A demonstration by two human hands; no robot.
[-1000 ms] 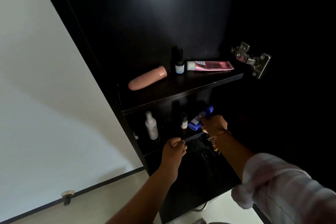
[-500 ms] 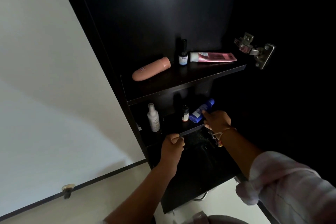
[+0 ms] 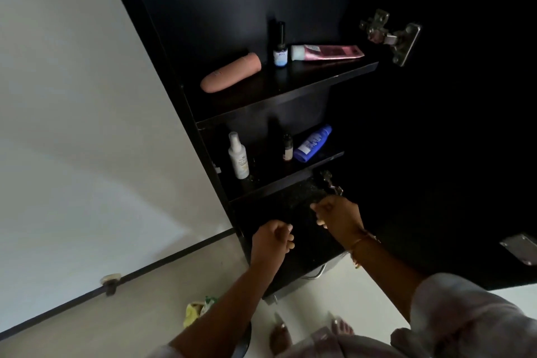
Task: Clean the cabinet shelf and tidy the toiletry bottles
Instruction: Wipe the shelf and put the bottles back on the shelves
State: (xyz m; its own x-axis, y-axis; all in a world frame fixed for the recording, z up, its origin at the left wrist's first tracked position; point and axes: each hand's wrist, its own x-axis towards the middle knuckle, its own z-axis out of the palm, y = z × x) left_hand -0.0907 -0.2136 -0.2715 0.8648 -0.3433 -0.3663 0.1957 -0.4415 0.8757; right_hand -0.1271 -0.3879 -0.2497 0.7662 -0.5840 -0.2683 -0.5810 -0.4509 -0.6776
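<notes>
The dark cabinet's upper shelf (image 3: 305, 88) carries a pink bottle (image 3: 231, 73) lying on its side, a small dark dropper bottle (image 3: 280, 48) standing upright and a pink tube (image 3: 328, 52) lying flat. On the lower shelf (image 3: 279, 184) stand a white spray bottle (image 3: 238, 155) and a small dark bottle (image 3: 287, 148); a blue bottle (image 3: 312, 144) lies tilted beside them. My left hand (image 3: 271, 238) is a closed fist below the lower shelf's front edge. My right hand (image 3: 338, 216), fingers curled, hangs just below that shelf, apart from the bottles. Neither hand visibly holds anything.
A metal hinge (image 3: 389, 36) juts out at the upper right and a smaller hinge (image 3: 331, 183) sits under the lower shelf. The open dark door (image 3: 465, 154) fills the right. A white wall (image 3: 72, 125) is left. A yellow-green bundle (image 3: 197, 309) lies on the floor.
My right hand has let go of the blue bottle and dropped below the lower shelf. My left hand has also moved down from the shelf edge. The view has tilted downward.
</notes>
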